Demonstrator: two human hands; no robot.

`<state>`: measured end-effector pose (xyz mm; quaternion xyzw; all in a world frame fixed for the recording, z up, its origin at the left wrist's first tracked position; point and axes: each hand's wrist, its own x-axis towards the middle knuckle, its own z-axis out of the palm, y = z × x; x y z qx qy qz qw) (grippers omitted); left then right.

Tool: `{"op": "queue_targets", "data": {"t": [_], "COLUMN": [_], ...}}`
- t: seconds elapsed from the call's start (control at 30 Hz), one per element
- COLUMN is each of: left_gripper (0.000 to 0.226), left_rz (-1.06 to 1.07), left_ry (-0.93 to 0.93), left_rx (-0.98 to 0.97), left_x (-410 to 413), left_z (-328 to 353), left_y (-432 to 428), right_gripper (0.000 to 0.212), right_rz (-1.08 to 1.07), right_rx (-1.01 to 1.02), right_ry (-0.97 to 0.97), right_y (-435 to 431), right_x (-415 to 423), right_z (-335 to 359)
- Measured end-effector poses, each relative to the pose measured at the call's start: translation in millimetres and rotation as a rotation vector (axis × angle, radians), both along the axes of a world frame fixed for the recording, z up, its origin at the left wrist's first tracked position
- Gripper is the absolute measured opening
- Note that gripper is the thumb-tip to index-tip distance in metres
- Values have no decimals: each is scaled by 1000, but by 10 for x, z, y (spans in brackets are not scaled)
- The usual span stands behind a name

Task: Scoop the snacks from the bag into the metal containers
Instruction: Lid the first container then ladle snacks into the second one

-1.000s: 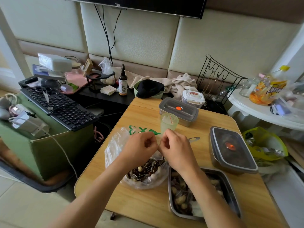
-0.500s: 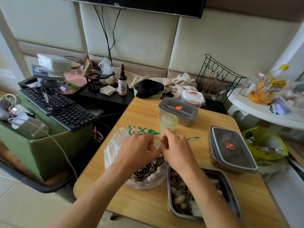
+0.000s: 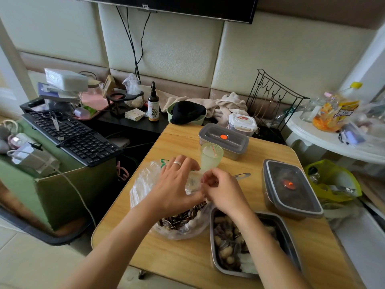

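While my right hand (image 3: 224, 191) pinches the bag (image 3: 143, 184) beside the open container (image 3: 290, 245) and my left hand (image 3: 177, 186) presses it with straight fingers, a sharp tug could spill snacks (image 3: 179, 219) onto the table (image 3: 187, 257).

Television (image 3: 177, 5) cut off by the top edge, mouth of the plastic bag (image 3: 143, 184) hidden behind left hand (image 3: 177, 184) and right hand (image 3: 225, 190) — left thumb's hold unclear, spoon (image 3: 242, 175) showing only its handle, open metal container (image 3: 288, 232) partly under the right forearm, snack jar (image 3: 333, 113) on the white side table (image 3: 312, 136) blurred — label unreadable.
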<state>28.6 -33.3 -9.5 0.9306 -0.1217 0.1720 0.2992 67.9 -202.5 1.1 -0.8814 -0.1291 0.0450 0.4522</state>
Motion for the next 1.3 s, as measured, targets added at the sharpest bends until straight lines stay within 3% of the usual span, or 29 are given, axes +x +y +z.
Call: {"op": "queue_targets", "data": {"t": [0.07,0.13,0.27,0.37,0.47,0.63,0.93,1.0,1.1,1.2,1.3], "left_gripper": [76,87,56,51,47,34,47,44,35,33,41], "left_rz": [-101,-118,-25,30,45,25,-34,-7,81,188,319], "left_ry": [78,152,103,88,68,72,57,84,131,140,129], "left_rx": [45,62,76,58,46,51,-21,-16,-10,-32,-8], "left_x": [-19,-23,11,11,1,33,47,27,-10,-55,-85], "left_z": [-1,-37,-91,-59,-39,-95,-81,-62,-36,-22,-44], "left_y": [44,47,57,55,39,48,107,112,126,142,169], "right_gripper": [12,9,22,15,14,23,24,18,13,17,16], "right_rz": [4,33,17,-24,113,340,409,309,-86,-392,-470], "right_rx": [183,315,326,218,262,-5,189,228,199,326,524], "right_ry": [159,284,309,36,-28,-84,103,100,141,388,613], "right_y": [-22,-36,-48,-57,-77,-55,-151,-154,-254,-406,-486], "right_x": [18,11,-2,15,2,-45,-66,-64,-5,92,173], "right_z": [-9,12,39,55,106,71,192,209,192,150,102]}}
